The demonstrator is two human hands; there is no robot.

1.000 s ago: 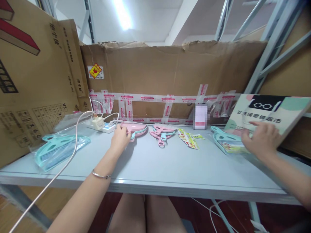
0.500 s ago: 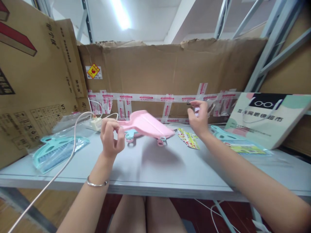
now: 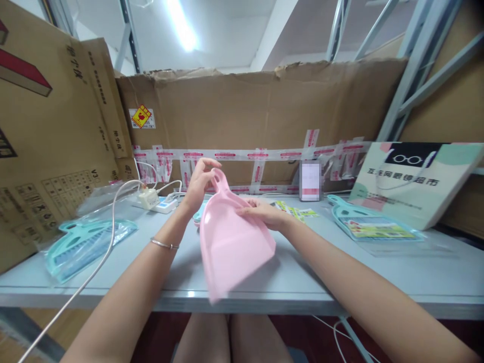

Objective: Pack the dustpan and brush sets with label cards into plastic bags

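A pink dustpan point(image 3: 236, 247) hangs tilted above the table, its wide lip toward me and its handle pointing away. My left hand point(image 3: 200, 184) is closed around the handle end. At the pan's right edge, my right hand point(image 3: 262, 212) pinches the rim with thumb on the inner face and fingers behind it, partly hidden. Behind the pan, small turquoise pieces point(image 3: 198, 214) show only in part. A yellow-green printed card point(image 3: 293, 209) lies just beyond my right hand.
Bagged turquoise dustpan-and-brush sets lie on the left point(image 3: 71, 247) and right point(image 3: 372, 222). A white cable point(image 3: 113, 222) runs over the left side to a power strip point(image 3: 166, 205). A phone point(image 3: 310, 184) leans against the cardboard point(image 3: 234, 116). A printed bag point(image 3: 412, 186) stands at right.
The dustpan has swung round from pointing right to facing me, lip down. My right hand came down and left from the phone and took hold of the pan's edge.
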